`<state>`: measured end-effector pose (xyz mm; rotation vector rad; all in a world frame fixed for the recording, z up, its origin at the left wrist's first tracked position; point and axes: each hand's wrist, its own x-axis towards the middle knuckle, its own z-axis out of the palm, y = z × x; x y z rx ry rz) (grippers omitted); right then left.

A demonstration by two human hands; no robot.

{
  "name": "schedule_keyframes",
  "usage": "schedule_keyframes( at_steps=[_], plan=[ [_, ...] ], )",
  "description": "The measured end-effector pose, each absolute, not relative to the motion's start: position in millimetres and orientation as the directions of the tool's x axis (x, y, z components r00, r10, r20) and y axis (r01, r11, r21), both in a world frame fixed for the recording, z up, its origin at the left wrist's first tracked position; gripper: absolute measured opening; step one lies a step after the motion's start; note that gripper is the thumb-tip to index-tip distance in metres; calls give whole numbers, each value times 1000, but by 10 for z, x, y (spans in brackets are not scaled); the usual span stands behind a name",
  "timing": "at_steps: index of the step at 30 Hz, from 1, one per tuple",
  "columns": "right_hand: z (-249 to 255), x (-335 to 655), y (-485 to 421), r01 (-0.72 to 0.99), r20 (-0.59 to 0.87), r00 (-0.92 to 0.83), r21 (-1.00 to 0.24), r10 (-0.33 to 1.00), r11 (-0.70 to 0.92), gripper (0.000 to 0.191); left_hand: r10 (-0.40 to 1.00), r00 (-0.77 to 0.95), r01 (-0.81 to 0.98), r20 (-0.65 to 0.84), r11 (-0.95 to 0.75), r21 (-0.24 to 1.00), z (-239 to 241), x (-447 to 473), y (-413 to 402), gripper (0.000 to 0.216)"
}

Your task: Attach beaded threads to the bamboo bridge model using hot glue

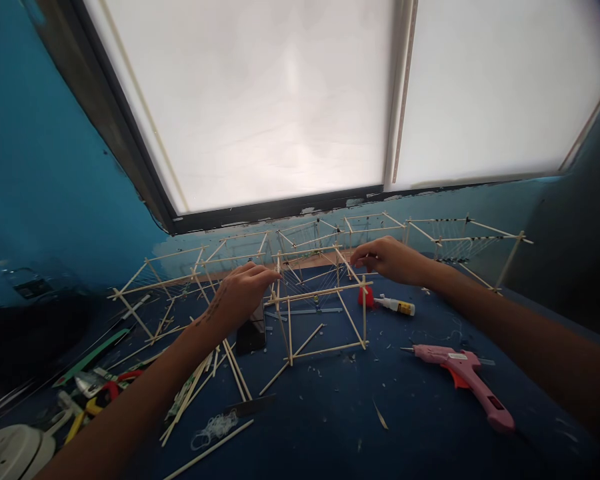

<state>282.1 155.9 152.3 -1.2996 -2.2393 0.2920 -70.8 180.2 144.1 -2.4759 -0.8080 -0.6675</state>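
Note:
A frame of thin wooden sticks [325, 320] stands on the dark blue table [340, 413], shaped like an open box. My left hand [243, 293] reaches to its left top corner, fingers closed in a pinch on a stick there. My right hand [387, 260] rests at the right top corner, fingers curled around a stick end. More stick frames [430, 237] line the back edge under the window.
A pink glue gun [463, 377] lies at the right front. A small glue bottle [395, 305] with a red cap lies beside the frame. A dark phone [251, 333], loose sticks [200, 387], rubber bands [215, 427] and hand tools [90, 393] lie at the left.

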Motion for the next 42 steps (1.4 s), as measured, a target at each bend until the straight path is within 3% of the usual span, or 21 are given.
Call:
schedule_keyframes(
  at_steps=[42],
  plan=[
    [1552, 2779, 1521, 758, 331, -374, -429, 866, 491, 33, 436, 709, 644, 554, -721, -257, 1440, -722, 1789, 32]
  ],
)
